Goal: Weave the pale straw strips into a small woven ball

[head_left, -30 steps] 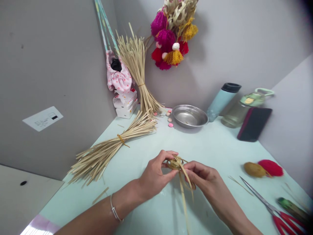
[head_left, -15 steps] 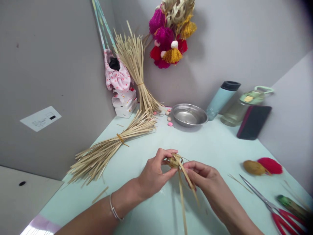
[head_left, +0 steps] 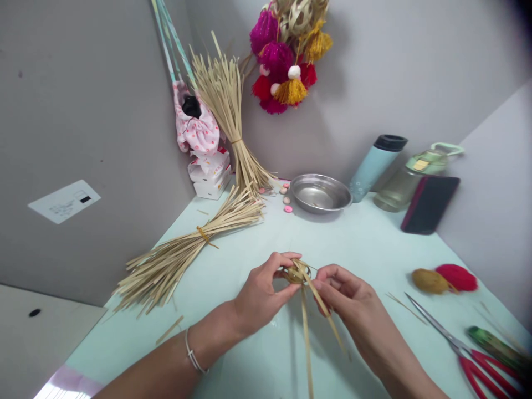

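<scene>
My left hand [head_left: 261, 295] pinches a small woven straw ball [head_left: 296, 272] between thumb and fingers, just above the pale green table [head_left: 366, 244]. My right hand [head_left: 348, 299] is closed on one of the loose straw strips [head_left: 306, 343] that trail from the ball down toward me. Both hands meet at the ball near the table's front middle. A thin bracelet circles my left wrist.
A tied straw bundle [head_left: 187, 252] lies at the left, another [head_left: 226, 105] leans in the corner. A steel bowl [head_left: 321, 194], bottles [head_left: 376, 165], a dark phone [head_left: 428, 204] stand at the back. Pompoms [head_left: 444, 279] and red-handled scissors [head_left: 465, 352] lie at the right. Tassels [head_left: 286, 61] hang on the wall.
My right hand has drawn its strip out straighter, so the loop beside the ball has tightened. The trailing strips now hang longer toward me. My left hand stays on the ball.
</scene>
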The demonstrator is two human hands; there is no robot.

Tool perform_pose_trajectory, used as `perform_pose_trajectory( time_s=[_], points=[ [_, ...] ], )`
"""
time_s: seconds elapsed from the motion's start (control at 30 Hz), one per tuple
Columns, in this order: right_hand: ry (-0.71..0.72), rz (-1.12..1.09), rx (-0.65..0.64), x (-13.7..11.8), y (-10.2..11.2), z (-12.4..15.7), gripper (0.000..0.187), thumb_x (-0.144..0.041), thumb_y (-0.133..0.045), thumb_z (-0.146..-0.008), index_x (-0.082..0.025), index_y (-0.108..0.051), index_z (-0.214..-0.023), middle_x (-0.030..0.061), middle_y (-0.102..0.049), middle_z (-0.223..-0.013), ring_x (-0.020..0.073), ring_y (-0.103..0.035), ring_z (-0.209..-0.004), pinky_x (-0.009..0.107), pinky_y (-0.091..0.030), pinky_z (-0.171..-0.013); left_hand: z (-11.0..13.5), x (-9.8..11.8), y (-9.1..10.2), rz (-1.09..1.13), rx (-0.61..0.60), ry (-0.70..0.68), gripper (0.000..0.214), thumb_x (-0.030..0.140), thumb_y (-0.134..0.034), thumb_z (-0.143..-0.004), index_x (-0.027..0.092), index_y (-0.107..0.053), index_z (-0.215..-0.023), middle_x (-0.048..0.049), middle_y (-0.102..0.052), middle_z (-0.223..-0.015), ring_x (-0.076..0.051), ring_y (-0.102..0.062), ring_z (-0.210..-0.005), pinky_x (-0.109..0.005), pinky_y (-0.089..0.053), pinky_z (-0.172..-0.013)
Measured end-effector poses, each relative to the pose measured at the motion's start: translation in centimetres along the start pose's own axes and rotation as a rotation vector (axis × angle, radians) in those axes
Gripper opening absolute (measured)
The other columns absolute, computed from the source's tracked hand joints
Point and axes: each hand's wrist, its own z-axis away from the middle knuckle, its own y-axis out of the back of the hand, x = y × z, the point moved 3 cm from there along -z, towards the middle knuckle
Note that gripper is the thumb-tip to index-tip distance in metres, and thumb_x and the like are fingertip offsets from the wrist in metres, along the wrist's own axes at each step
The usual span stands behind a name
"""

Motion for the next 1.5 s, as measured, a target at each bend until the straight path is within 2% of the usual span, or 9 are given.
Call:
perform_pose_trajectory(
  time_s=[0.17,0.47,0.87,1.23,1.33,1.4,1.47,1.5],
  points=[
    [0.005,0.015,0.006,-0.4,0.0,0.1,0.02,-0.036,-0.07,-0.08,-0.02,-0.058,-0.075,-0.005,-0.054,-0.056,0.0117,-0.046,-0.054,0.024,-0.035,-0.054,-0.2,0.2,0.2,-0.021,0.025,-0.033,0.024,0.009,-0.064,-0.08,0.02,-0.053,-0.099,-0.0098,-0.063,-0.125,-0.018,-0.063,-0.111,-0.032,-0.054,-0.091],
    [0.039,-0.017,0.042,-0.1,-0.3,0.1,0.019,-0.034,-0.07,-0.081,-0.019,-0.059,-0.075,-0.0038,-0.055,-0.058,0.0111,-0.047,-0.054,0.023,-0.038,-0.054,0.1,0.2,-0.2,-0.101,-0.011,-0.085,0.024,0.011,-0.063,-0.082,0.02,-0.054,-0.102,-0.0082,-0.063,-0.125,-0.016,-0.064,-0.107,-0.03,-0.054,-0.089],
    [0.069,-0.002,0.099,-0.2,-0.7,0.6,0.022,-0.036,-0.071,-0.078,-0.021,-0.055,-0.07,-0.0045,-0.054,-0.053,0.0111,-0.046,-0.05,0.022,-0.039,-0.05,0.1,0.1,-0.1,-0.135,0.003,-0.08,0.025,0.01,-0.064,-0.081,0.021,-0.053,-0.101,-0.0077,-0.063,-0.124,-0.017,-0.063,-0.11,-0.03,-0.054,-0.089],
    [0.101,-0.039,0.079,0.0,-1.3,0.7,0.024,-0.038,-0.068,-0.084,-0.021,-0.055,-0.074,-0.0057,-0.054,-0.055,0.0103,-0.048,-0.052,0.021,-0.04,-0.053,0.5,-0.1,-0.4,-0.164,-0.027,-0.119,0.023,0.013,-0.06,-0.085,0.021,-0.051,-0.104,-0.0081,-0.061,-0.126,-0.017,-0.062,-0.11,-0.03,-0.053,-0.09],
    [0.122,-0.018,0.063,-0.3,-1.2,0.6,0.023,-0.039,-0.066,-0.085,-0.022,-0.055,-0.076,-0.0051,-0.056,-0.056,0.0114,-0.05,-0.054,0.022,-0.041,-0.056,0.5,-0.1,-0.5,-0.105,-0.044,-0.09,0.023,0.013,-0.062,-0.084,0.021,-0.052,-0.103,-0.0096,-0.061,-0.125,-0.018,-0.061,-0.114,-0.031,-0.053,-0.09],
    [0.142,0.041,0.03,-0.7,-0.7,0.6,0.023,-0.041,-0.065,-0.086,-0.022,-0.057,-0.077,-0.004,-0.058,-0.057,0.0128,-0.051,-0.055,0.023,-0.042,-0.057,0.3,-0.1,-0.6,-0.017,-0.056,-0.022,0.024,0.013,-0.065,-0.081,0.02,-0.052,-0.101,-0.0099,-0.062,-0.124,-0.018,-0.063,-0.111,-0.032,-0.053,-0.09],
    [0.17,0.171,0.004,-1.1,0.1,0.4,0.025,-0.043,-0.062,-0.087,-0.021,-0.06,-0.076,-0.0024,-0.057,-0.058,0.0141,-0.052,-0.056,0.025,-0.042,-0.056,0.2,-0.2,-0.6,0.084,-0.073,0.056,0.027,0.014,-0.069,-0.079,0.02,-0.051,-0.098,-0.0092,-0.063,-0.123,-0.018,-0.065,-0.106,-0.032,-0.053,-0.089],
    [0.207,0.253,0.048,-1.4,0.7,0.3,0.026,-0.043,-0.059,-0.088,-0.021,-0.063,-0.076,-0.002,-0.056,-0.058,0.0144,-0.051,-0.055,0.025,-0.041,-0.055,0.2,-0.2,-0.6,0.125,-0.086,0.087,0.028,0.015,-0.07,-0.078,0.021,-0.05,-0.098,-0.0086,-0.063,-0.123,-0.017,-0.065,-0.105,-0.032,-0.053,-0.089]
  ],
)
